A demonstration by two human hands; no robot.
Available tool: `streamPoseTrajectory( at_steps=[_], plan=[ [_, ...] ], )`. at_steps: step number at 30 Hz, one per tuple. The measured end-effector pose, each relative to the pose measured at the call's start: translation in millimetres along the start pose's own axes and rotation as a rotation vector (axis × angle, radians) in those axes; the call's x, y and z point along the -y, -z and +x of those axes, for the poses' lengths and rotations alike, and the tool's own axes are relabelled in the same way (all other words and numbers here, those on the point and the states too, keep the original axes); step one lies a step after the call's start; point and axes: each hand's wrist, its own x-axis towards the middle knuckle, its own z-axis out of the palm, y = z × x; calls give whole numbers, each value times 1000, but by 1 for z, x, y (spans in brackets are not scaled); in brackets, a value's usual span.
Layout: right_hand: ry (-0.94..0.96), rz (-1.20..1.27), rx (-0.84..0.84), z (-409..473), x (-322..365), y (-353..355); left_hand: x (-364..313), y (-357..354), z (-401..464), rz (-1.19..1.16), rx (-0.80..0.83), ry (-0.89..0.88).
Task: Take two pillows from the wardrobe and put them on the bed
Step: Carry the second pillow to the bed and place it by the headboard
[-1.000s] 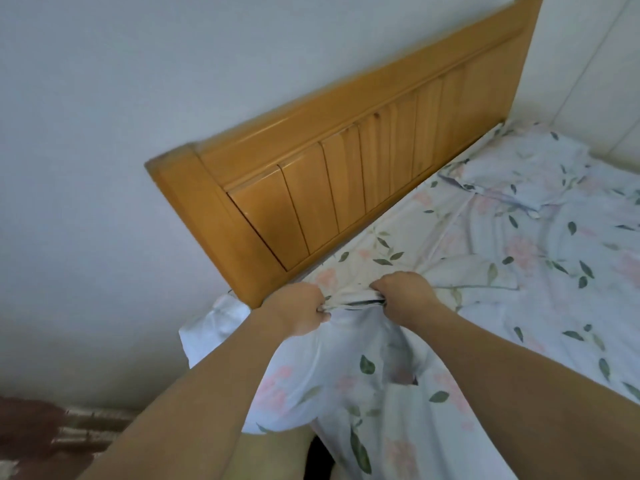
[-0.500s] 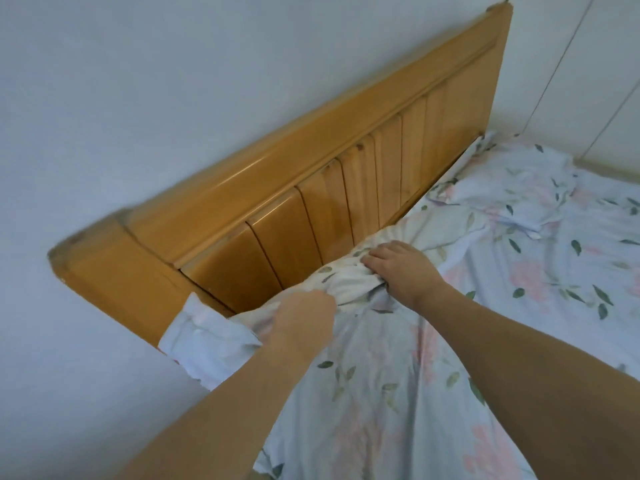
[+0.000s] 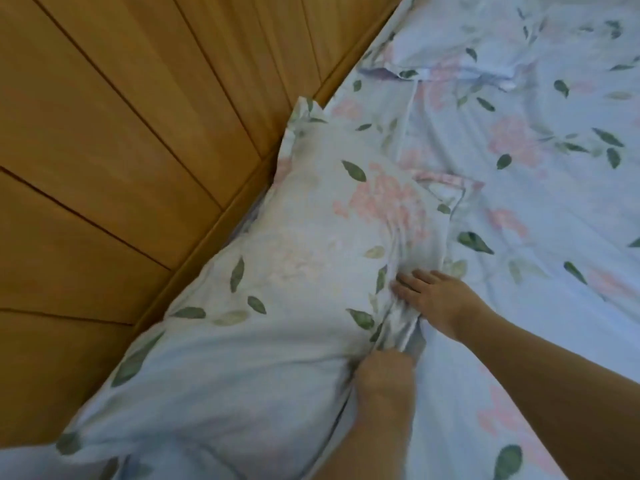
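A floral pillow [image 3: 277, 271], pale blue with green leaves and pink flowers, lies along the wooden headboard [image 3: 121, 150] on the bed [image 3: 536, 202]. My left hand [image 3: 384, 386] is fisted on bunched fabric at the pillow's near edge. My right hand [image 3: 433, 296] lies flat with fingers spread, pressing the pillow's edge just beyond the left hand. A second floral pillow [image 3: 485, 39] lies further along the headboard at the top of the view, its far part cut off.
The bed sheet has the same floral print as the pillows, so their edges are hard to tell apart. The headboard runs diagonally from the bottom left to the top middle.
The camera has moved much closer and lower over the bed. The pillow now lies flat against the headboard. My right hand has opened from a grip to a flat press.
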Motion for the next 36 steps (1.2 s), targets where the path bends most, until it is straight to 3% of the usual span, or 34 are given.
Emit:
streamPoseTrajectory(
  at_steps=[1,4,8,11,12,14,17,19,21,23,24,26,29,32,36],
  plan=[
    [-10,25,0,-5,-4,-12,-9,-8,6,27,16,-53],
    [-16,87,-43,-9,-10,-21,-13,-9,10,-173,25,44],
    [-11,130,25,-14,-15,-1,3,12,-23,-80,-167,37],
    [-82,288,29,-16,-19,25,33,34,-42,-169,-339,88],
    [-180,461,-29,-14,-19,32,52,42,-42,-131,-433,129],
    [-492,986,-217,-8,-16,43,89,54,-38,-83,-446,224],
    [-884,1580,-433,13,-16,47,121,57,-10,-154,-261,262],
    [-934,1848,-465,33,-25,43,132,45,8,-305,-134,360],
    [-1021,1811,-489,43,-31,35,145,29,13,-398,27,500],
    [-964,1425,-320,51,-30,37,154,22,14,-376,115,605],
    [-967,1376,-289,56,-36,33,151,26,18,-349,105,626],
    [-969,1600,-207,73,-58,20,131,44,34,-267,-58,575],
    [-967,1785,-205,82,-75,26,97,64,60,-223,-307,312],
    [-1020,1749,-106,82,-94,26,104,60,74,-238,-180,220],
    [-1026,1282,-196,63,-92,16,122,50,75,-140,-67,238]
  ],
)
